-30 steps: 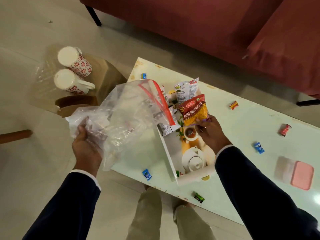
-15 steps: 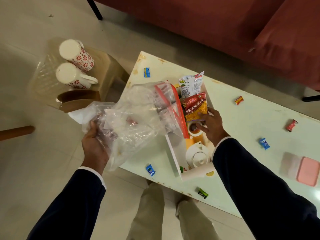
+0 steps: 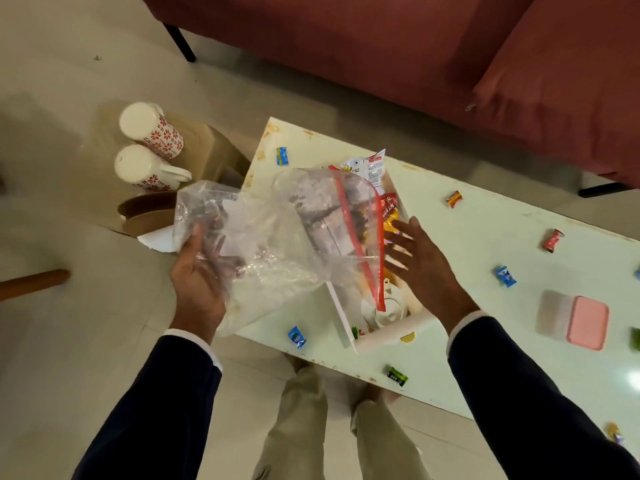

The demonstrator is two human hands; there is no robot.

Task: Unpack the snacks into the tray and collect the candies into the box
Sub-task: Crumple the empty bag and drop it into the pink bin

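My left hand (image 3: 199, 278) grips the bottom of a clear zip bag (image 3: 277, 237) with a red seal, held over the left end of the white tray (image 3: 391, 336). In the tray lie a red-and-yellow snack packet (image 3: 389, 211) and a white packet (image 3: 369, 168), partly hidden behind the bag. My right hand (image 3: 417, 261) hovers over the tray with fingers spread, holding nothing. Wrapped candies lie scattered on the table: blue ones (image 3: 282, 156) (image 3: 296, 337) (image 3: 505, 275), red ones (image 3: 553, 240) (image 3: 454, 198), a green one (image 3: 397, 375). The pink-lidded box (image 3: 573, 320) sits at the right.
The white table (image 3: 485, 334) stands in front of a red sofa (image 3: 381, 46). Left of the table a low stool (image 3: 211, 147) carries two flowered mugs (image 3: 149, 147) and brown paper cups (image 3: 149, 211). My legs are below the table's near edge.
My right hand has let go of the red-and-yellow snack packet, now lying in the tray, and drawn back with fingers spread. The bag's mouth has swung further over the tray.
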